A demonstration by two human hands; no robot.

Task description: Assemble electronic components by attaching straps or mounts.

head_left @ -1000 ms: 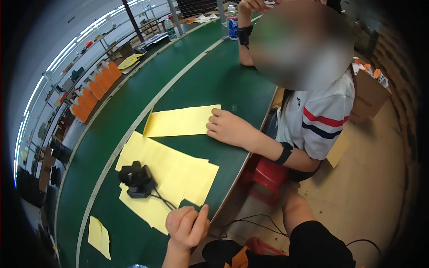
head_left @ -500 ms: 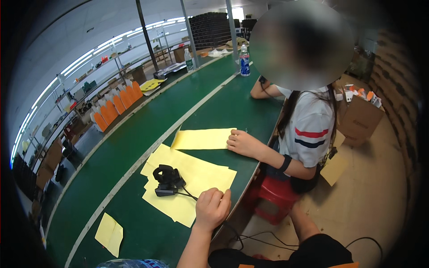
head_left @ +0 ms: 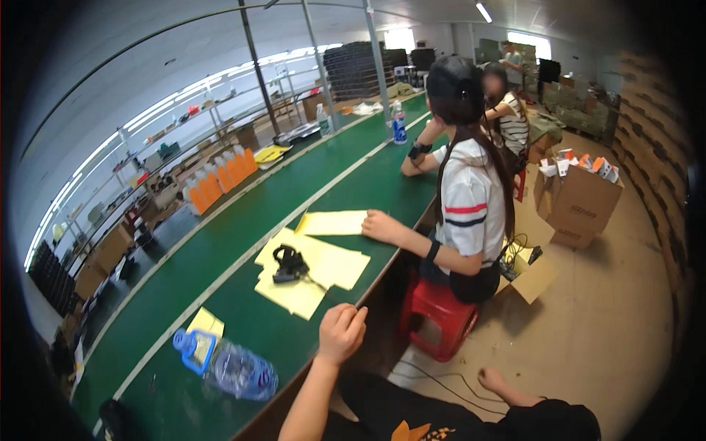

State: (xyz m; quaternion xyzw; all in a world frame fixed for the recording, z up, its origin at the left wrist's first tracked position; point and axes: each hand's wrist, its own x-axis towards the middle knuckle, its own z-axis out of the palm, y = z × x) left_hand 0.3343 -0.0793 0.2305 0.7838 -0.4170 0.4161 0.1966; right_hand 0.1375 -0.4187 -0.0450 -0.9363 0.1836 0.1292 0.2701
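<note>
The left hand (head_left: 340,332) (loosely curled, holding nothing) has drawn back off the yellow sheets (head_left: 312,268); right hand unseen.

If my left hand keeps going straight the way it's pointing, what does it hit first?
Probably the near edge of the yellow paper sheets on the green table. The left hand points up and away along the table edge; the black device lies further on. Depth is uncertain.
</note>
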